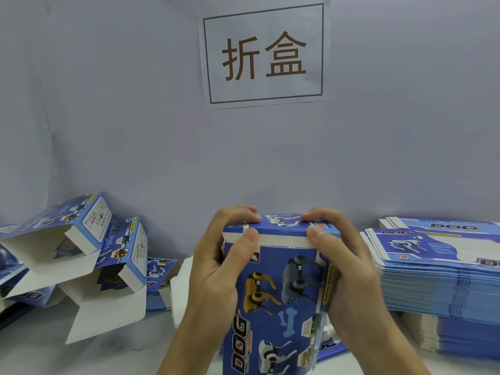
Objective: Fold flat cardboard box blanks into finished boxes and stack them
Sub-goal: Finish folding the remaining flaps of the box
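Note:
A blue box (281,293) printed with toy dogs and the word DOG stands upright in front of me at the bottom centre. My left hand (219,269) grips its upper left side, thumb on the white edge of the top flap, fingers curled over the top. My right hand (343,266) grips the upper right side the same way, thumb at the flap's right corner. The top flap lies folded down almost flush, a white strip of its edge still showing. The box's lower end runs out of the frame.
A tall stack of flat blue blanks (443,288) fills the right side. Several folded boxes with open flaps (89,255) lie piled at the left against the grey wall. A paper sign (265,54) hangs on the wall. The table surface (113,355) is white.

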Available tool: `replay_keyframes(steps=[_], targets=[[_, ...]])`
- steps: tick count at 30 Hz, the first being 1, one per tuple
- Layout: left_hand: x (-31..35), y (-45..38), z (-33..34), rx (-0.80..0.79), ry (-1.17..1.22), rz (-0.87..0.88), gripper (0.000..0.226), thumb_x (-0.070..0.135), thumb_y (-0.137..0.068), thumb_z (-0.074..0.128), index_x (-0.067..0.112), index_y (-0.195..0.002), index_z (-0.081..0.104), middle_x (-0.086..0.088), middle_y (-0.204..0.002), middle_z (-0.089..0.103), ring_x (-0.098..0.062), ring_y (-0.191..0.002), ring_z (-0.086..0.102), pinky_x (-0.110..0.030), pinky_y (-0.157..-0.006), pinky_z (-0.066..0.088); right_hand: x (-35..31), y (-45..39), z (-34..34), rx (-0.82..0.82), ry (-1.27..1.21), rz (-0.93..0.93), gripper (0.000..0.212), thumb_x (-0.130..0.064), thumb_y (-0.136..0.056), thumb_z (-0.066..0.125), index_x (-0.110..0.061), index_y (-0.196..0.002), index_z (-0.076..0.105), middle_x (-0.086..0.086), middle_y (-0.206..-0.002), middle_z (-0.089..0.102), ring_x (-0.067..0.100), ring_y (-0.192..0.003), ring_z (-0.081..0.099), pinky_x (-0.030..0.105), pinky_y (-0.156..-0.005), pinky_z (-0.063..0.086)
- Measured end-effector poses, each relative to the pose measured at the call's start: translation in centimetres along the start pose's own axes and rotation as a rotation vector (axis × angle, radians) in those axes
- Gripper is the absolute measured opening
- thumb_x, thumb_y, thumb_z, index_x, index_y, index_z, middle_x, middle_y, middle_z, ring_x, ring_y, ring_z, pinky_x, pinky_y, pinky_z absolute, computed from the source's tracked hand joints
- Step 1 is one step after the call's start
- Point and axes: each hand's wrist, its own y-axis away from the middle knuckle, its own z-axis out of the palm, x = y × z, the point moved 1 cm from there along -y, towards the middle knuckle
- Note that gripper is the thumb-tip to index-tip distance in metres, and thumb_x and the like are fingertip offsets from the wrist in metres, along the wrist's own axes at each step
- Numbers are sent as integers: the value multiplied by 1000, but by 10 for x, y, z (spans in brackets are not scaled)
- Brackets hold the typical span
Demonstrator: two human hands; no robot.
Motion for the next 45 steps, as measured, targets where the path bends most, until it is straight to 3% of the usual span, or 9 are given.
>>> replay_keyframes(steps=[7,13,19,25,29,35,42,44,45], targets=[[4,0,-1,-88,105,-50,31,53,-82,72,26,-99,74,3,-129,63,-26,-119,64,-33,-70,61,-5,4,-9,-5,-132,139,11,-18,-72,64,-19,-80,72,11,-91,72,31,-82,74,38,-57,60],[9,-2,-1,-114,149,-191,25,43,-80,68,25,-98,73,-11,-106,73,-32,-93,75,-36,-61,62,-7,4,-9,-32,-173,165,16,-13,-64,72,-18,-79,71,12,-94,71,32,-85,73,39,-59,59],[13,-5,1,-120,104,-164,25,44,-78,68,24,-91,74,-8,-100,75,-31,-89,75,-35,-60,61,-8,4,-9,-3,-184,180,10,-18,-70,66,-18,-78,70,12,-95,70,34,-86,73,41,-60,60],[3,0,-2,-125,102,-45,17,37,-85,63,26,-91,75,4,-121,62,-26,-114,65,-32,-69,60,-12,-2,-5,39,-68,91,17,3,-84,59,-8,-72,64,-8,-66,70,5,-66,71,15,-53,53],[4,1,-8,-218,101,-50,28,44,-81,78,27,-103,71,6,-137,55,-27,-122,63,-37,-73,61,-7,3,-6,13,-161,156,7,-17,-66,67,-19,-70,71,1,-79,71,23,-72,74,30,-50,56],[7,2,-2,-225,16,-21,31,52,-84,71,32,-107,68,8,-138,54,-31,-125,58,-40,-75,61,-10,5,-13,-58,-194,199,7,-14,-72,68,-20,-76,71,7,-91,73,29,-83,74,38,-56,59],[6,4,7,-136,42,-48,24,52,-94,50,38,-107,65,14,-118,67,-20,-106,71,-30,-67,61,-5,-14,-23,6,-299,209,24,2,-88,62,-13,-69,64,7,-79,64,0,-76,71,15,-70,54],[7,3,7,-138,36,-6,25,54,-96,54,35,-105,67,12,-129,62,-23,-115,67,-33,-72,61,-4,-15,-31,110,-324,213,39,10,-93,54,-17,-67,63,2,-77,61,-12,-74,66,5,-73,48],[8,3,8,-144,35,13,27,56,-92,58,33,-103,68,9,-135,58,-26,-120,63,-35,-74,61,-3,-15,-30,109,-338,156,31,5,-87,59,-17,-67,67,2,-80,66,-6,-77,68,11,-73,53]])
